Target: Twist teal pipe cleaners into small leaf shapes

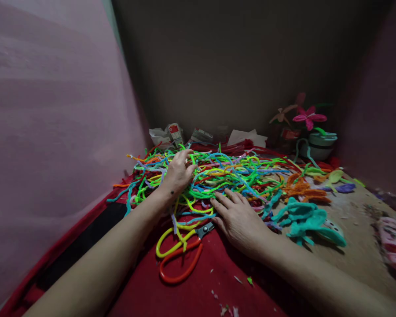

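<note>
A large tangle of coloured pipe cleaners (224, 174) covers the red cloth (198, 290) in front of me. My left hand (178, 174) rests on the left part of the pile with fingers curled into the strands. My right hand (239, 218) lies flat at the near edge of the pile, fingers stretched out and apart, touching green and blue strands. Scissors (185, 253) with yellow and orange-red handles lie just left of my right hand, their blades partly under the strands.
Teal pipe-cleaner shapes (303, 220) and orange ones (300, 189) lie to the right. A pot with pink pipe-cleaner flowers (312, 132) stands at the back right. Paper packets (171, 134) sit against the back wall. A pink wall (53, 132) closes the left side.
</note>
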Demonstrator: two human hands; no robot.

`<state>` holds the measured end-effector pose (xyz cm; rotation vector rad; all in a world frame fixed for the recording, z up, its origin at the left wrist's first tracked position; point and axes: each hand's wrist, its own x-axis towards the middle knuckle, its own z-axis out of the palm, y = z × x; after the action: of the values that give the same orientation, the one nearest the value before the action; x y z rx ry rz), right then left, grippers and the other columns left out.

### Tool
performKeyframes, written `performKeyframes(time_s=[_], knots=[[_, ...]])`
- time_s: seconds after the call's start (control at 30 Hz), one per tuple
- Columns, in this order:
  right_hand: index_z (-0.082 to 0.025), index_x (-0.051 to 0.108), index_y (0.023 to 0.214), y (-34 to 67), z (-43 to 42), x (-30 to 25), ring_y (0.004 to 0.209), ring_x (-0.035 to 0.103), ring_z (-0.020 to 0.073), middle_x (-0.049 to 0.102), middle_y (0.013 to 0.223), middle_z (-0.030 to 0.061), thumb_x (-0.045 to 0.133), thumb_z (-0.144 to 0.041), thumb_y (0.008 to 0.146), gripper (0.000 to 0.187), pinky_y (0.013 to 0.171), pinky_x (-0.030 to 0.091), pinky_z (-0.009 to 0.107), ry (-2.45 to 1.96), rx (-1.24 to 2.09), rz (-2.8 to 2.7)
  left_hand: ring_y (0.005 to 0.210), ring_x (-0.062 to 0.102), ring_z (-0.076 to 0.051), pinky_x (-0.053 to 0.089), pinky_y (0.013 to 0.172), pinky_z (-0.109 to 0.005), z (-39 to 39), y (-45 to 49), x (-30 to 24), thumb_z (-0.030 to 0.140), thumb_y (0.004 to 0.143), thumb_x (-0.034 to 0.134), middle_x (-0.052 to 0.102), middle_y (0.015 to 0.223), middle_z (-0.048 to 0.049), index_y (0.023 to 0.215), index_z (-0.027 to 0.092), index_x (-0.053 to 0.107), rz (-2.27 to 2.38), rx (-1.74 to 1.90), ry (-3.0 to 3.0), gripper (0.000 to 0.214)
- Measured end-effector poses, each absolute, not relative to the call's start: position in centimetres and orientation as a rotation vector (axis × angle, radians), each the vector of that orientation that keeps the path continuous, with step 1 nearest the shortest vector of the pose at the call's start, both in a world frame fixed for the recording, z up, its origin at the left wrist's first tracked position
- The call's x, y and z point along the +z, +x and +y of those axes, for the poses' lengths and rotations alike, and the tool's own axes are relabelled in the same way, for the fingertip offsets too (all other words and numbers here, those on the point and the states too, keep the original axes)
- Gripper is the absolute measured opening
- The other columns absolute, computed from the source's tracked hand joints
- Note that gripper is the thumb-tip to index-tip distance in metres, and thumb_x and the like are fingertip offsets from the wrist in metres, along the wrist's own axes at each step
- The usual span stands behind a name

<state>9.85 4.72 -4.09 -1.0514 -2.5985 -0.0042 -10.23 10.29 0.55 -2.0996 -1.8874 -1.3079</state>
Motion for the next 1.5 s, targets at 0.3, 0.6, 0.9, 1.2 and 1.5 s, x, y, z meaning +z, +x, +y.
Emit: performKeyframes(time_s=[0.3,0.6,0.9,1.2,1.5], knots=[[-0.018,0.051,0.123,9.8,4.6,-4.2,0.124,0.036,0.0312,0.047,0.132,0.0078,0.037,-0.037,0.088,0.042,0.099,0.030,0.046,-1.043,-0.030,-2.594,0.061,0.050,-0.014,0.035,0.061,-0.024,9.3,-10.2,0.3,0.023,0.058,0.064,0.055,0.058,0.0001,0.052,0.018,0.059,-2.177,-1.020,-2.266,0.010],[-0.018,0.050,0.125,9.8,4.6,-4.1,0.124,0.035,0.0317,0.047,0.132,0.0079,0.038,-0.037,0.088,0.043,0.099,0.030,0.047,-1.056,-0.022,-2.597,0.046,0.044,-0.010,0.032,0.049,-0.022,8.8,-12.1,1.4,0.035,0.063,0.059,0.054,0.048,0.0027,0.068,0.013,0.069,-2.344,-1.577,-2.128,0.025],[-0.019,0.050,0.125,9.8,4.6,-4.3,0.123,0.037,0.0311,0.048,0.132,0.0078,0.038,-0.037,0.087,0.043,0.098,0.032,0.048,-1.051,-0.029,-2.581,0.051,0.048,-0.008,0.039,0.054,-0.021,7.8,-11.2,2.1,0.034,0.060,0.066,0.060,0.057,0.0024,0.074,0.013,0.068,-2.187,-2.135,-1.876,0.026],[-0.018,0.052,0.124,9.9,4.6,-4.3,0.122,0.037,0.0331,0.048,0.132,0.0077,0.037,-0.036,0.088,0.043,0.099,0.031,0.048,-1.055,-0.055,-2.607,0.047,0.051,-0.008,0.040,0.050,-0.019,7.4,-10.8,2.6,0.030,0.064,0.065,0.056,0.050,0.0035,0.067,0.013,0.058,-2.089,-2.239,-1.767,0.018],[-0.019,0.054,0.121,9.9,4.6,-4.5,0.122,0.038,0.0331,0.050,0.130,0.0081,0.039,-0.036,0.088,0.041,0.098,0.031,0.049,-1.030,-0.050,-2.584,0.045,0.056,-0.009,0.043,0.050,-0.019,7.5,-10.6,2.4,0.029,0.068,0.063,0.058,0.051,0.0045,0.075,0.014,0.052,-1.931,-2.388,-1.806,0.020]])
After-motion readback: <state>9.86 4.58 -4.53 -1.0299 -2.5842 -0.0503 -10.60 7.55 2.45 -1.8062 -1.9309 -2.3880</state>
